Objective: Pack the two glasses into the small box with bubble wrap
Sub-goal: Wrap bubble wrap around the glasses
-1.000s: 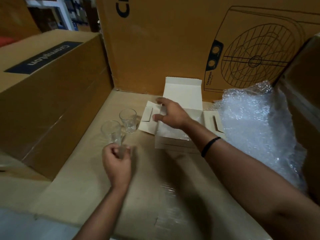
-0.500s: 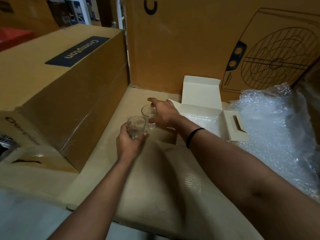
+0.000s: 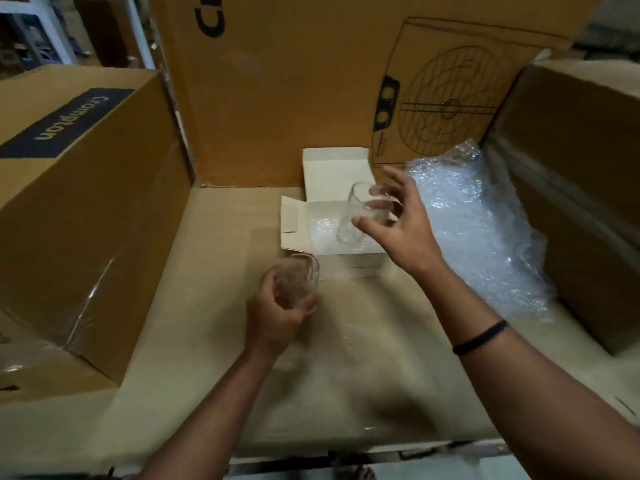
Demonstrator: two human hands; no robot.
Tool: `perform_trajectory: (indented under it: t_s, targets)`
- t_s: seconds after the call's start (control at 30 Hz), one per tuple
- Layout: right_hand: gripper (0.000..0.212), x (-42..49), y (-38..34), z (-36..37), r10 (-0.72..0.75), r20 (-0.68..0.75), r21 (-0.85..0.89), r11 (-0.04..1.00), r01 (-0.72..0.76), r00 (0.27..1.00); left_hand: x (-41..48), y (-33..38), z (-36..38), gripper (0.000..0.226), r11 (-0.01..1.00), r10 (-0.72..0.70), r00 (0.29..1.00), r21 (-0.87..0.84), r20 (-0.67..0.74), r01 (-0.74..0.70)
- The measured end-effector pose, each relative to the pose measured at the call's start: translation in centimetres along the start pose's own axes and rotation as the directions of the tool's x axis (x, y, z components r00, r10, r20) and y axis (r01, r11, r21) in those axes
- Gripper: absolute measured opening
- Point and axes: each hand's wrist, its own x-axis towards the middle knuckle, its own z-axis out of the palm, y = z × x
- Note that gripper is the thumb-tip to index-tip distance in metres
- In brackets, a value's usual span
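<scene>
Cardboard surface [image 3: 214, 341], big brown boxes all round. Both glasses now lifted off it. Right hand [image 3: 405, 233] curls round first glass [image 3: 360, 216], now tipped over open small box [image 3: 332, 168], far middle. Bubble wrap [image 3: 322, 230] already lies inside. Left hand [image 3: 273, 317] grips second glass [image 3: 298, 278] just near box. Looks like first glass goes in next.

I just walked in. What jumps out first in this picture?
The hands, each holding clear glassware: the right hand holds a tilted glass over the open small white box, and the left hand grips a second glass just in front of it. A big crumpled heap of bubble wrap lies right of the box.
</scene>
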Motion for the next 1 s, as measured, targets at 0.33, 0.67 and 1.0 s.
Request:
perform_trajectory:
  t_s: [0.33, 0.67, 1.0]
  targets:
    - [0.083, -9.2, 8.1, -5.3, 0.137, -0.106, -0.263, 0.951, -0.161, 0.985, -0.5, -0.4, 6.2, 0.069, 0.993, -0.044, 0.975, -0.097, 0.217, 0.067]
    - [0.085, -8.1, 9.1, -3.5, 0.157, -0.042, -0.257, 0.953, -0.162, 0.987, 0.9, -0.9, 6.8, 0.066, 0.996, -0.043, 0.997, -0.078, 0.065, 0.048]
    - [0.069, -6.4, 12.0, -9.5, 0.134, -0.044, -0.308, 0.941, -0.141, 0.990, -3.2, 1.7, 7.8, 0.060, 0.915, 0.388, 0.876, 0.231, -0.286, -0.329]
